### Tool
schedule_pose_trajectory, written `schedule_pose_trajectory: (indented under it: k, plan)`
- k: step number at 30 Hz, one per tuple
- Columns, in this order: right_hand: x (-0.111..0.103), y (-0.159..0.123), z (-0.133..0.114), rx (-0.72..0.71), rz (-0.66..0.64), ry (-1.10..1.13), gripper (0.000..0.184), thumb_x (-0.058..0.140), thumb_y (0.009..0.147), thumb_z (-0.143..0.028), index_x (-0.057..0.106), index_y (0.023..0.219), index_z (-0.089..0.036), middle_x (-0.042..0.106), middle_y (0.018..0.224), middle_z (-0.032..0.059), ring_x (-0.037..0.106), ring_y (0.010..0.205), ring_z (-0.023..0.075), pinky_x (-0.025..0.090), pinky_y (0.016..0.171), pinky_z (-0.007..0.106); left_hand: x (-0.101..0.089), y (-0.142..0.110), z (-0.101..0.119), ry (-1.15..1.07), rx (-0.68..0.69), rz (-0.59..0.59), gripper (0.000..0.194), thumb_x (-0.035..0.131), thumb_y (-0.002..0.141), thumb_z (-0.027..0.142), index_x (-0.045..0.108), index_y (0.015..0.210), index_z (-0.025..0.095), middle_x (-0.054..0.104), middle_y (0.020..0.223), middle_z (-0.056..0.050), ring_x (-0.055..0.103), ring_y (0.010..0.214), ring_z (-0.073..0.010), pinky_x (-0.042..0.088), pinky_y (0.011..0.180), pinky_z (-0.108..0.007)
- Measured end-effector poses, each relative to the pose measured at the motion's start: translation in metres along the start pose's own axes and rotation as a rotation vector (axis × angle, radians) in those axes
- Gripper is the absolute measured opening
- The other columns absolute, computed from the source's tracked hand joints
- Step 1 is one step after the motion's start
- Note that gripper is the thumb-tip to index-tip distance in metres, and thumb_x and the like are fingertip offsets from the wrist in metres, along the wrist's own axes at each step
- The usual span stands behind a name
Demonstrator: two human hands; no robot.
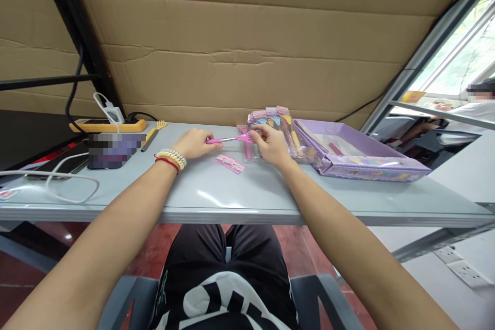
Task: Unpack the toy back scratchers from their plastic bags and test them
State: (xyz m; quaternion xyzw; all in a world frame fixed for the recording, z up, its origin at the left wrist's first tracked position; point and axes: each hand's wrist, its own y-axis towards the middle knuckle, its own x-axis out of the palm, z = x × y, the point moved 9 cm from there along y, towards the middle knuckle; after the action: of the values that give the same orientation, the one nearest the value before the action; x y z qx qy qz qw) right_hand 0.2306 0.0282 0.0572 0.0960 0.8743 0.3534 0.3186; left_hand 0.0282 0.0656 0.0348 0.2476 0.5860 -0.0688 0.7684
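Observation:
Over the table, my left hand (199,143) grips the pink handle of a small telescopic back scratcher (225,140). Its silver rod points right and ends in a pink hand-shaped head. At that head, the thumb and fingers of my right hand (268,143) are closed in a pinch. Below the rod lies a small pink printed card (230,163). Another pink piece (248,151) in clear wrapping lies under the head. Several wrapped back scratchers (288,126) with blue and yellow heads are bunched behind my right hand, which partly hides them.
An open purple box (367,169) stands on the right with a pinkish stick inside. A yellow back scratcher (153,135) lies at left, near a phone (112,152), a white cable (73,201) and a yellow power strip (104,125). Cardboard (247,36) walls the back. Another person sits far right.

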Motion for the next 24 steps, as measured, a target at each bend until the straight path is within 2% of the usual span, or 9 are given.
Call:
schedule_pose_trajectory:
  k: [5,11,15,20,24]
  plan:
    - [0.001,-0.001,-0.001,-0.003,-0.010,0.046,0.028,0.054,0.083,-0.039,0.065,0.092,-0.016,0.057,0.057,-0.0014,0.049,0.054,0.0125,0.039,0.058,0.026,0.001,-0.001,-0.001,0.009,-0.025,-0.019,0.051,0.044,0.077,0.069,0.057,0.064,0.021,0.060,0.061,-0.004,0.050,0.058,-0.0179,0.030,0.054,-0.030]
    - [-0.001,-0.001,0.000,-0.001,0.014,0.040,0.023,0.055,0.081,-0.036,0.064,0.089,-0.017,0.054,0.053,-0.0038,0.045,0.050,0.0112,0.037,0.056,0.025,-0.005,-0.001,-0.004,-0.018,-0.020,0.056,0.042,0.044,0.081,0.057,0.054,0.062,0.021,0.059,0.064,-0.002,0.048,0.058,-0.0162,0.030,0.054,-0.029]
    - [-0.002,-0.001,-0.001,-0.023,0.023,0.006,0.016,0.054,0.079,-0.031,0.063,0.080,-0.017,0.052,0.051,-0.0035,0.044,0.048,0.0110,0.037,0.055,0.025,-0.005,0.001,-0.008,-0.036,-0.009,0.070,0.042,0.042,0.082,0.056,0.048,0.059,0.021,0.058,0.063,-0.002,0.047,0.057,-0.0162,0.030,0.054,-0.029]
    - [-0.007,-0.005,-0.007,-0.064,0.094,-0.050,0.016,0.052,0.077,-0.028,0.061,0.069,-0.018,0.051,0.049,-0.0026,0.043,0.047,0.0107,0.034,0.052,0.025,-0.012,0.000,-0.013,-0.038,-0.004,0.096,0.042,0.041,0.083,0.056,0.045,0.059,0.022,0.057,0.061,-0.001,0.048,0.057,-0.0161,0.032,0.055,-0.028]
    - [-0.025,-0.004,-0.013,-0.099,0.192,-0.122,0.018,0.052,0.077,-0.030,0.058,0.065,-0.019,0.051,0.051,-0.0013,0.043,0.048,0.0112,0.034,0.052,0.025,-0.015,-0.002,-0.021,-0.026,-0.057,0.105,0.041,0.040,0.083,0.057,0.046,0.060,0.023,0.057,0.062,-0.001,0.050,0.059,-0.0173,0.032,0.056,-0.029]
